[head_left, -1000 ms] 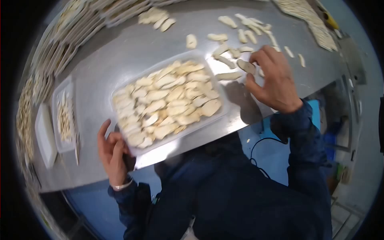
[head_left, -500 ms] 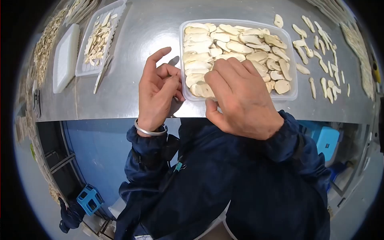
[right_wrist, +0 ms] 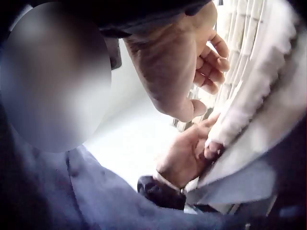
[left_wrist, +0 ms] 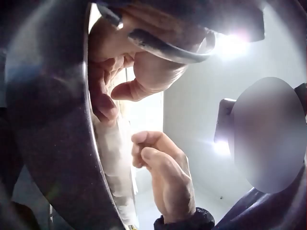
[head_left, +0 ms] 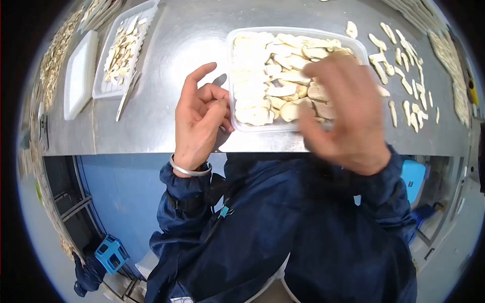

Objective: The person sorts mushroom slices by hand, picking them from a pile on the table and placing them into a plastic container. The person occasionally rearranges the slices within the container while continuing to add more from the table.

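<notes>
A clear plastic tray [head_left: 268, 129] holds pale mushroom slices [head_left: 285, 90], laid overlapping in rows. My left hand [head_left: 198, 121] stays beside the tray's left wall, fingers loosely bent and fingertips right at the rim. Over the tray's right half is my right hand [head_left: 348, 113], blurred by motion and covering part of the slices. In the right wrist view, the right hand [right_wrist: 168, 67] has relaxed, slightly bent fingers with nothing visible between them. The left wrist view shows the right hand [left_wrist: 169, 175] facing the left hand [left_wrist: 156, 72] along the tray's side.
Loose slices [head_left: 406, 83] lie scattered on the metal table [head_left: 187, 30] to the right. On the left are a second tray [head_left: 102, 93] with small pieces, tweezers [head_left: 126, 98] and a white tray [head_left: 81, 76]. More laid-out slices [head_left: 447, 70] line the far right.
My right hand went from the loose slices to the tray, then shifted right across it. The left hand remains by the tray's left side. The head view swung round.
</notes>
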`<state>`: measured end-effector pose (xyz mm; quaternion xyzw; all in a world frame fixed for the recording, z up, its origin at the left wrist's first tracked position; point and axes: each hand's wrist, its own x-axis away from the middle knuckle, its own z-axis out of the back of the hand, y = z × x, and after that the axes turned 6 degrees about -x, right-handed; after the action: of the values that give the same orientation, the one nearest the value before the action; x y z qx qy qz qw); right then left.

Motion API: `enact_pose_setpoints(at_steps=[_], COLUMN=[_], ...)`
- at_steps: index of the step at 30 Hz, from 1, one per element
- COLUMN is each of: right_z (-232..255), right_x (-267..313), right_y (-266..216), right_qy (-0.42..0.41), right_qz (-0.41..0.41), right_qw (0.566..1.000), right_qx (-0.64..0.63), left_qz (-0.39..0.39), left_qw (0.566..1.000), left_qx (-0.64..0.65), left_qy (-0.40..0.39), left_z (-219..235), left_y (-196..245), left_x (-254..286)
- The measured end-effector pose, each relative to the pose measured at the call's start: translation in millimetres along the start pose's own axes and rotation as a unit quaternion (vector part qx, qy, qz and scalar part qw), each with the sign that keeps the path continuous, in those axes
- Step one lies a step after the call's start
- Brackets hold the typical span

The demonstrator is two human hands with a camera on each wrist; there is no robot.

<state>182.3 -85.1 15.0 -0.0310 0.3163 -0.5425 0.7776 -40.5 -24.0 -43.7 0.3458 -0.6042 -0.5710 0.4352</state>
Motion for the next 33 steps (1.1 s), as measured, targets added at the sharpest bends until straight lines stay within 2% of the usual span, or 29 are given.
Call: enact_pose_setpoints(at_steps=[1, 4, 5, 7, 11, 13, 16, 22, 25, 33], right_z=[14, 74, 93, 124, 145, 127, 95, 70, 72, 74], right_x=[4, 25, 38, 66, 125, 138, 141, 135, 130, 131], right_y=[15, 51, 66, 79, 101, 96, 90, 99, 98, 99], right_qy=[0.052, 0.122, 0.144, 0.144, -0.047, -0.051, 0.025, 0.041, 0.022, -0.020], right_qz=[0.008, -0.069, -0.103, -0.223, -0.369, -0.375, -0.343, -0.328, -0.355, -0.323], right_qw=[0.998, 0.982, 0.973, 0.949, 0.916, 0.919, 0.937, 0.940, 0.932, 0.940], right_qx=[0.021, 0.126, 0.147, 0.169, 0.150, 0.112, 0.056, 0.085, 0.076, 0.108], left_qz=[-0.001, -0.007, -0.006, -0.012, -0.016, -0.010, 0.000, 0.004, 0.000, -0.008], left_qw=[1.000, 1.000, 1.000, 1.000, 1.000, 1.000, 1.000, 0.997, 0.998, 0.999], left_qx=[0.001, 0.009, 0.006, 0.006, 0.024, 0.018, 0.005, -0.074, -0.069, -0.044], left_qy=[0.007, 0.010, 0.018, 0.010, 0.002, -0.001, -0.005, 0.011, 0.015, 0.004], left_z=[1, 0, 1, 4, 1, 2, 4, 9, 11, 13], left_y=[0, -1, -3, -5, -4, -3, -1, 3, -1, -2], left_x=[0, -1, -1, -2, -3, -3, -3, 3, 5, 4])
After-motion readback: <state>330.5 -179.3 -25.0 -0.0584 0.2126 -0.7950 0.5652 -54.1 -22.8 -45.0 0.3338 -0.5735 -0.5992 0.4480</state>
